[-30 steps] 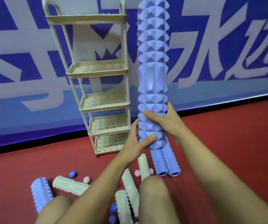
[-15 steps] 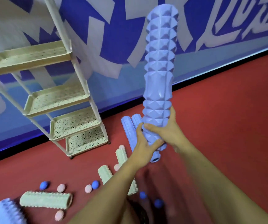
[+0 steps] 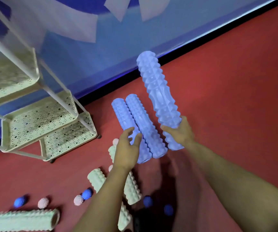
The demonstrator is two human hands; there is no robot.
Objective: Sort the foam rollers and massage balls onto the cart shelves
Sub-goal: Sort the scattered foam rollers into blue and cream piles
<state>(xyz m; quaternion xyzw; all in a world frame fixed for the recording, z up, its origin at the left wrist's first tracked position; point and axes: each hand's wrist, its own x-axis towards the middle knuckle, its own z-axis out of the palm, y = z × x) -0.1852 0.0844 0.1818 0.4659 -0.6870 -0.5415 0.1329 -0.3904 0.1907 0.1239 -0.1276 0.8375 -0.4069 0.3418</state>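
Both forearms are bare from the bottom edge of the view up to the wrists, with no sleeve, cuff, watch, band or glove on either. The left hand (image 3: 127, 149) and the right hand (image 3: 181, 133) are bare too, with no ring on the fingers that show. The left forearm is slimmer in view than the right, which fills the lower right corner.

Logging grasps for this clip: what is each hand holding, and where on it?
The right hand grips the long lilac spiked foam roller near its lower end. The left hand is open, holding nothing.
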